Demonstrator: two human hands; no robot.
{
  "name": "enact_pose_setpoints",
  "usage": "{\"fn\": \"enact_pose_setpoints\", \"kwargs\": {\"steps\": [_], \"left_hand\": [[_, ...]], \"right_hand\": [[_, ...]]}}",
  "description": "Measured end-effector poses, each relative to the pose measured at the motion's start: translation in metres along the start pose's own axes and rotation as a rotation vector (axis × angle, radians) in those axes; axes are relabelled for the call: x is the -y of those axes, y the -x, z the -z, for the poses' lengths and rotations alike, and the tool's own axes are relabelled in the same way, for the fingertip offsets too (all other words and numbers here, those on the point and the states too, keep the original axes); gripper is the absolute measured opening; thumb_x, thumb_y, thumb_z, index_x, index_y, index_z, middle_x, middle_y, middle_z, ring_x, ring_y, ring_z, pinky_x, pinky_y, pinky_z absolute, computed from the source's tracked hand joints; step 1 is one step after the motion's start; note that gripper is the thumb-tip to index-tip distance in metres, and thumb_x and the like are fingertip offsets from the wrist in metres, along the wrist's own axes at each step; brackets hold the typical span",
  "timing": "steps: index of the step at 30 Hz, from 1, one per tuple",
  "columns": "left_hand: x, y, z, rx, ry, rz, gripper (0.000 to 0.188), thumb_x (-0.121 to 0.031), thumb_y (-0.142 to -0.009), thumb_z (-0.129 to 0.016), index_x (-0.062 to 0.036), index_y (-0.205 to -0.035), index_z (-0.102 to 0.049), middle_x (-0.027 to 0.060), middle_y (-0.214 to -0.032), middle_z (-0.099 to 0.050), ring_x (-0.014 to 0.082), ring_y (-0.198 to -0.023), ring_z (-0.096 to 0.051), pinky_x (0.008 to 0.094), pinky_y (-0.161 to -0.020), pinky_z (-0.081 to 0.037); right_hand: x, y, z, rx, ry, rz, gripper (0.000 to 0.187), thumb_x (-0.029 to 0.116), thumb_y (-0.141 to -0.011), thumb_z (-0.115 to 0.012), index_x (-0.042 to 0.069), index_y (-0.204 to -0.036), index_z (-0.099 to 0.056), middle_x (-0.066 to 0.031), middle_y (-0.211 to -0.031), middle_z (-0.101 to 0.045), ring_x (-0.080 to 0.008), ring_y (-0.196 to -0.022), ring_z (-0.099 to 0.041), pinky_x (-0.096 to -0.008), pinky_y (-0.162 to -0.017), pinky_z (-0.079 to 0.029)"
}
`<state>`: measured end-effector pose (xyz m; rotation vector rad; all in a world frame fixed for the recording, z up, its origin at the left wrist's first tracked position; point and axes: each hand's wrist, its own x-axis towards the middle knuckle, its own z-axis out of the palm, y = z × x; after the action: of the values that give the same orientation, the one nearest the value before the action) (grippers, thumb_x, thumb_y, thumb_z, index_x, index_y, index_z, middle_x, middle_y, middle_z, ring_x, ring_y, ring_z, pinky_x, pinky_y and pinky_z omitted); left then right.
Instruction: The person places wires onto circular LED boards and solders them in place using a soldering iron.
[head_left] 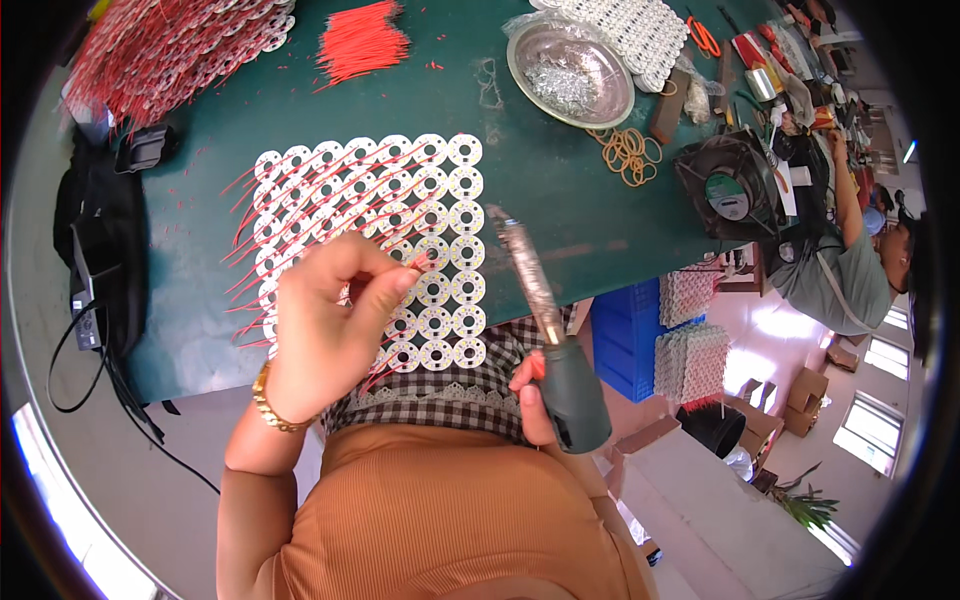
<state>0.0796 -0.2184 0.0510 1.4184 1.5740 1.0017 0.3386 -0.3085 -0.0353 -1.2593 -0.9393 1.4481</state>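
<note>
A panel of round white LED boards (468, 217) lies at the table's near edge, with thin red wires (325, 185) slanting across most of its columns; the rightmost column shows no wires. Over its lower middle, my left hand (335, 315) is closed in a pinch, a bit of red wire (422, 263) showing at the fingertips. The hand hides the boards beneath it. My right hand (533, 405) grips a soldering iron (572, 395) by its dark handle, right of the panel. The iron's tip points up and away, apart from the boards.
Wired boards (185, 45) are piled far left, beside a bundle of red wires (362, 40). A metal bowl (570, 75), rubber bands (630, 155) and a black fan (728, 185) sit rightward. Black cables (100, 340) hang left. Another person (840, 270) works at right.
</note>
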Motion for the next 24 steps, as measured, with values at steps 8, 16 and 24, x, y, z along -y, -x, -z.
{"fn": "enact_pose_setpoints", "kwargs": {"steps": [8, 16, 24], "left_hand": [[0.038, -0.005, -0.034, -0.162, -0.468, -0.161, 0.009, -0.010, -0.087, -0.071, -0.0079, -0.084, -0.064, 0.0025, -0.073, -0.060, 0.0209, -0.070, -0.054, 0.0371, -0.082, -0.035], [0.040, -0.005, -0.037, -0.201, -0.493, -0.202, 0.011, -0.008, -0.086, -0.071, -0.0085, -0.082, -0.061, 0.0020, -0.071, -0.056, 0.0207, -0.068, -0.051, 0.0370, -0.078, -0.034], [0.043, -0.006, -0.038, -0.223, -0.527, -0.212, 0.013, -0.010, -0.084, -0.072, -0.0097, -0.081, -0.059, 0.0038, -0.073, -0.062, 0.0259, -0.070, -0.056, 0.0404, -0.075, -0.033]], "right_hand": [[0.008, -0.008, -0.003, 0.239, 0.734, 0.322, 0.010, 0.010, -0.083, -0.064, 0.001, -0.087, -0.060, -0.0067, -0.074, -0.059, -0.0164, -0.065, -0.055, -0.0305, -0.061, -0.047], [-0.006, 0.002, 0.005, 0.157, 0.858, 0.279, 0.023, 0.014, -0.074, -0.077, 0.006, -0.094, -0.068, -0.0058, -0.080, -0.066, -0.0208, -0.070, -0.062, -0.0326, -0.062, -0.050], [-0.026, 0.003, 0.029, 0.221, 0.873, 0.442, 0.038, 0.022, -0.068, -0.081, 0.010, -0.102, -0.069, -0.0079, -0.086, -0.068, -0.0291, -0.073, -0.067, -0.0383, -0.062, -0.054]]}}
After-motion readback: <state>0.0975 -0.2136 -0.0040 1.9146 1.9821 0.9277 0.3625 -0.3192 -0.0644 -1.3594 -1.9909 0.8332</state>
